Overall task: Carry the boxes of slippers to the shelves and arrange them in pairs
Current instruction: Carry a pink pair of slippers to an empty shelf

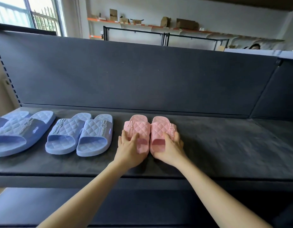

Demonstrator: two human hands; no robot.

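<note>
Slippers sit in three pairs on the dark shelf (224,145). The big blue pair (19,134) is at the left edge, partly cut off. A smaller blue pair (80,134) sits beside it. Near the middle is the pink pair (139,125), its two slippers touching side by side. The left hand (131,150) grips the left pink heel and the right hand (170,150) grips the right one, fingers curled over the sides.

— What lies on the shelf (224,153)?
— Three slipper pairs in a row: far-left pair (19,134), middle pair (78,134), third pair (142,129) rightmost.
— Hands?
— The left hand (131,150) grips the third pair's left slipper, the right hand (170,148) its right one.
</note>
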